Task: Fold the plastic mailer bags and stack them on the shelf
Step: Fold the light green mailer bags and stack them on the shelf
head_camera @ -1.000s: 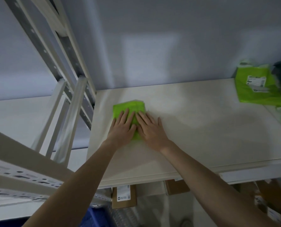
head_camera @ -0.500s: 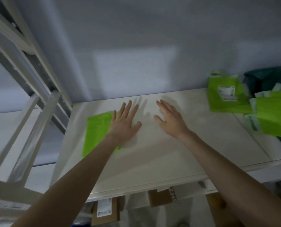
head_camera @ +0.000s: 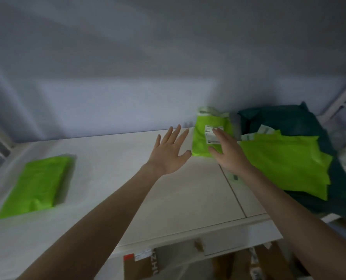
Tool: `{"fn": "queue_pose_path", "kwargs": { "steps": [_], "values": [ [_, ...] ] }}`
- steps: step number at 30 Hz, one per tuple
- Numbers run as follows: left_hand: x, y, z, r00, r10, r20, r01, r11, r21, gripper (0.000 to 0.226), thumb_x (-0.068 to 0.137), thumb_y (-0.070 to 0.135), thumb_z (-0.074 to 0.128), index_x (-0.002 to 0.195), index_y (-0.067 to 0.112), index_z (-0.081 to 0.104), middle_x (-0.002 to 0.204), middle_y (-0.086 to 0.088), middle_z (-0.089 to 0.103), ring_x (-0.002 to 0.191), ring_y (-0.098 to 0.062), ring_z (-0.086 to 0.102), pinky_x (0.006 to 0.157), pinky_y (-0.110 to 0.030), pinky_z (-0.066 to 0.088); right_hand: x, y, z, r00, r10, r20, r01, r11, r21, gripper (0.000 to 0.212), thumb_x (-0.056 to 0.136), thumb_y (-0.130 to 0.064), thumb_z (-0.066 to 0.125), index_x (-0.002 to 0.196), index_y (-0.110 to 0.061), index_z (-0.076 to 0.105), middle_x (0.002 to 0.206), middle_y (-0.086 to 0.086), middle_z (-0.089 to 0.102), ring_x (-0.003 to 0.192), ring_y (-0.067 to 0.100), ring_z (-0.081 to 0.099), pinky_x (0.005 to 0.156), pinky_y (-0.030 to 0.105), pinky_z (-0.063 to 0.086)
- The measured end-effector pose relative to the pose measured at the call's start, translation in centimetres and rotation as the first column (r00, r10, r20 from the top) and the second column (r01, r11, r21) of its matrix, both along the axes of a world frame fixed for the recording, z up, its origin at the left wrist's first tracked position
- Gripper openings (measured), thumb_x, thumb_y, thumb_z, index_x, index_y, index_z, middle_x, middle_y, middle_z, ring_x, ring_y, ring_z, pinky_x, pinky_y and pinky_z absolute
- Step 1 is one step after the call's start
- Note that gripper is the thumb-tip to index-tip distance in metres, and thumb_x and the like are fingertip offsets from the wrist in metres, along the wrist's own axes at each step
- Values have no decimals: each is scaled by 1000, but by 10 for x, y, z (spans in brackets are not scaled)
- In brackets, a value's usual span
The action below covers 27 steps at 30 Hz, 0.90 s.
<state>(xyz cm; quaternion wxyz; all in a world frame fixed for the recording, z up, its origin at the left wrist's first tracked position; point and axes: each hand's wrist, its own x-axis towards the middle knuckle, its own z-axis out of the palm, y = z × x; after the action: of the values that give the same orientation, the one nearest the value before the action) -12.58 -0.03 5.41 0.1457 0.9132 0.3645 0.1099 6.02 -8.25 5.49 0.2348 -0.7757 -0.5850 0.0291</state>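
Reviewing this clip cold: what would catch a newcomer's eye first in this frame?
Bright green mailers on the pale shelf: a folded green mailer lying alone at far left, a labelled green mailer against the back wall, and a big unfolded green mailer spread over a dark teal bag at right. Both open hands reach toward the labelled one, the right hand over it, the left hand beside it.

Both bare forearms extend forward and to the right. Left hand (head_camera: 171, 152): flat, fingers straight and spread, thumb out to the right, holding nothing. Right hand (head_camera: 227, 151): just right of it, fingers straight, reaching farther, holding nothing.
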Motion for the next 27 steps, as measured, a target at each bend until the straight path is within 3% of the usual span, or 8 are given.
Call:
{"fn": "queue_pose_path", "kwargs": {
  "steps": [9,12,16,18,20,21,24,27],
  "values": [
    [87,-8,-45,995,-39,-95,27,992,-121,67,95,48,38,150,29,5,159,2,-4,147,-18,-3,118,-43,2,52,-17,-39,977,-65,-202,28,983,-183,66,92,-23,54,149,-17,20,156,4,18,142,21,20,114,35,22],
    [101,-5,-57,996,48,-71,-61,979,-196,69,94,45,43,150,23,9,159,-7,1,146,-25,6,118,-41,10,57,-12,-46,935,-106,-338,49,984,-174,66,91,-20,56,148,-19,23,152,6,24,140,23,25,114,39,25],
    [112,4,-65,974,224,-27,-216,896,-388,71,93,41,48,149,14,13,154,-19,15,141,-35,19,113,-38,19,65,0,-48,921,-190,-340,133,974,-184,62,90,-20,55,146,-14,28,146,9,35,135,27,31,112,42,29],
    [116,10,-67,965,260,0,-239,884,-401,67,94,38,48,147,9,19,147,-19,29,136,-35,27,110,-36,21,68,7,-49,886,-234,-400,176,968,-176,58,89,-16,54,142,-13,33,128,12,51,109,24,54,90,38,49],
    [121,15,-67,953,295,64,-241,870,-430,61,93,33,50,143,7,27,139,-20,41,129,-35,37,106,-36,27,71,13,-49,830,-266,-490,209,963,-169,51,88,-12,53,137,-12,39,103,10,61,75,18,57,61,30,50],
    [123,18,-66,941,321,107,-240,856,-459,57,92,31,52,140,7,30,135,-20,46,125,-34,42,103,-36,33,73,15,-49,803,-283,-525,227,959,-170,48,88,-11,53,134,-11,42,97,8,62,71,17,57,60,32,50],
    [128,26,-64,845,481,232,-258,749,-611,50,91,26,55,134,9,36,127,-14,55,109,-28,55,85,-33,46,80,21,-49,708,-319,-630,301,943,-139,38,90,-11,54,126,-9,45,97,0,55,79,14,55,62,28,48],
    [132,30,-61,743,624,243,-258,601,-757,56,90,31,59,136,9,35,127,-10,55,104,-22,54,79,-28,43,84,25,-50,628,-319,-710,340,933,-119,45,89,-15,60,130,-10,42,110,0,54,97,15,55,72,22,43]
  ]
}}
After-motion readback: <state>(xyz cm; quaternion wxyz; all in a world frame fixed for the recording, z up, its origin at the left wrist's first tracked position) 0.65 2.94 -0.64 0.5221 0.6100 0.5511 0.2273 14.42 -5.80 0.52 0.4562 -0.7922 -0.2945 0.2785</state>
